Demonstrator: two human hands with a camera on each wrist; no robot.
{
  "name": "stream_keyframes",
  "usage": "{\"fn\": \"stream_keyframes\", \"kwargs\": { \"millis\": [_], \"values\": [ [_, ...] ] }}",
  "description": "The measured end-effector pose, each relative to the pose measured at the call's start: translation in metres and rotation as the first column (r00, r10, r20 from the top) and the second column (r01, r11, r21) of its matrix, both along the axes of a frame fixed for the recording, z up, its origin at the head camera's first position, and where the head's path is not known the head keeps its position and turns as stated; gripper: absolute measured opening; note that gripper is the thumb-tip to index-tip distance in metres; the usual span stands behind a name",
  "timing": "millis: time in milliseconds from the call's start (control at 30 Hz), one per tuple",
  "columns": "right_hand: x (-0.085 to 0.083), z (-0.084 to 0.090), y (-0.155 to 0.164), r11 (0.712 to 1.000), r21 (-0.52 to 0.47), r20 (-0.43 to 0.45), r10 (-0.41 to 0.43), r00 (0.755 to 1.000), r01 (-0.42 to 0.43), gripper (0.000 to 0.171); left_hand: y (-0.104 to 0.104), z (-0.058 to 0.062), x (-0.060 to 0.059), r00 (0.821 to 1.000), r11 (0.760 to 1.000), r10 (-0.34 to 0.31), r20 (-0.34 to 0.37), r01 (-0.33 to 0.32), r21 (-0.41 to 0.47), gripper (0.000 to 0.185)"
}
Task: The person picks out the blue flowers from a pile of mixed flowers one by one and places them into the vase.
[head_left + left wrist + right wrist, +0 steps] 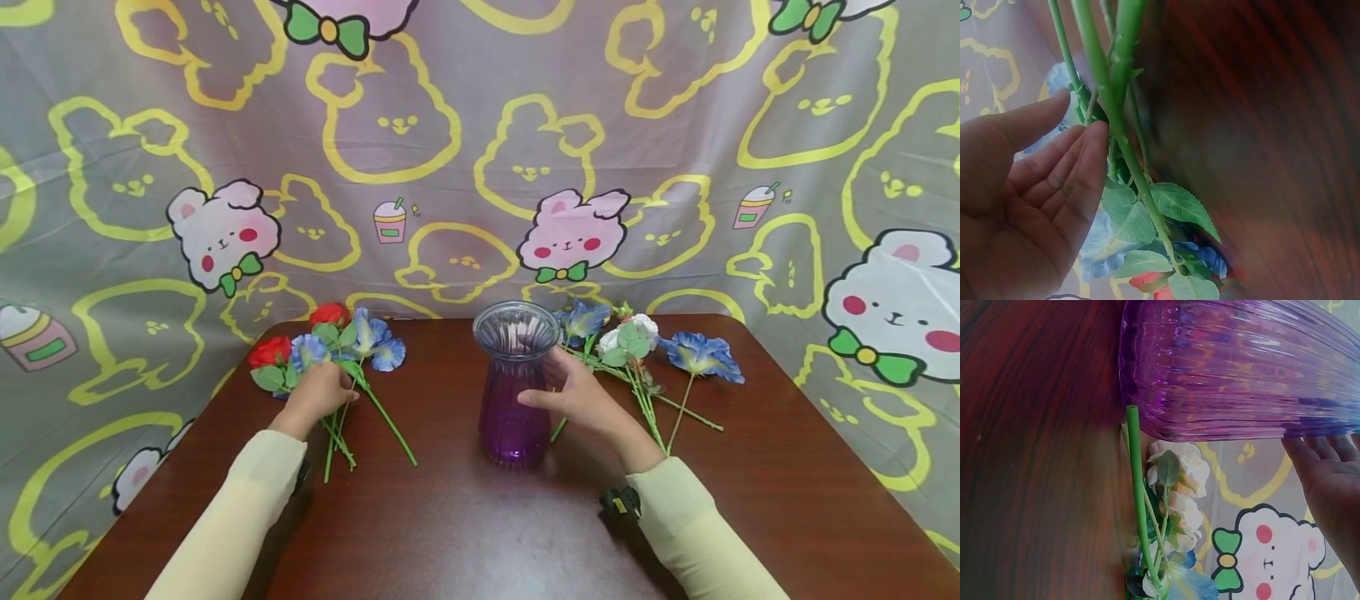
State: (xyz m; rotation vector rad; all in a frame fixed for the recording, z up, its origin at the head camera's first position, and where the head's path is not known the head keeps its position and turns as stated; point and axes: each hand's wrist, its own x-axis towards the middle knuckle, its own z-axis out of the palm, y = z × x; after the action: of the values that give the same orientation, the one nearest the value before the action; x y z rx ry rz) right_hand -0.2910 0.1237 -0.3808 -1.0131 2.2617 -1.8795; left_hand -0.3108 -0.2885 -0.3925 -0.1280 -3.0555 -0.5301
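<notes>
L hand (318, 392): my fingers straight, touching flower stems (1107, 94), mid-left, to sort them.
R hand (577, 393): fingers open against vase (514, 383), centre, steadying it.

Vase (514, 392) hides the right hand's (581, 396) fingertips

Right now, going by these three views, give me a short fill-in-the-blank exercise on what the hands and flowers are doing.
1. The right hand touches the ____ glass vase.
2. The left hand rests on flower stems lying on the ____ side of the vase.
3. The vase stands upright and holds ____ flowers.
4. The white flower lies on the ____ table.

Missing words: purple; left; no; brown
</notes>
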Motion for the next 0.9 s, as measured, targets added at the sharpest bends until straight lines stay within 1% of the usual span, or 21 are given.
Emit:
{"fn": "stream_keyframes", "kwargs": {
  "millis": [133, 233, 400, 500, 733, 900],
  "values": [
    [0.001, 0.000, 0.000, 1.000, -0.009, -0.004, 0.006, 1.000, -0.006, 0.074, 0.000, -0.002, 0.000, 1.000, 1.000, -0.013, 0.013, 0.012, 0.026, 0.047],
    [0.000, 0.000, 0.000, 1.000, -0.015, -0.003, 0.010, 1.000, -0.010, 0.074, 0.001, -0.004, -0.001, 1.000, 0.999, -0.009, 0.016, 0.009, 0.032, 0.055],
    [0.001, 0.000, 0.000, 1.000, -0.016, -0.001, 0.011, 1.000, -0.011, 0.074, 0.004, -0.004, -0.001, 0.998, 0.999, 0.037, 0.042, -0.038, 0.015, 0.054],
    [0.001, 0.001, 0.000, 1.000, -0.013, -0.001, 0.010, 1.000, -0.010, 0.073, 0.006, -0.003, 0.001, 0.997, 0.998, 0.056, 0.049, -0.056, 0.004, 0.050],
    [0.001, 0.000, 0.000, 1.000, -0.012, 0.003, 0.003, 1.000, -0.003, 0.072, 0.010, -0.003, 0.004, 0.995, 0.997, 0.078, 0.062, -0.078, -0.004, 0.033],
    [0.001, 0.000, -0.001, 1.000, -0.006, 0.005, -0.003, 1.000, 0.003, 0.071, 0.010, -0.005, 0.004, 0.992, 0.996, 0.087, 0.088, -0.087, -0.003, 0.032]
  ]
}}
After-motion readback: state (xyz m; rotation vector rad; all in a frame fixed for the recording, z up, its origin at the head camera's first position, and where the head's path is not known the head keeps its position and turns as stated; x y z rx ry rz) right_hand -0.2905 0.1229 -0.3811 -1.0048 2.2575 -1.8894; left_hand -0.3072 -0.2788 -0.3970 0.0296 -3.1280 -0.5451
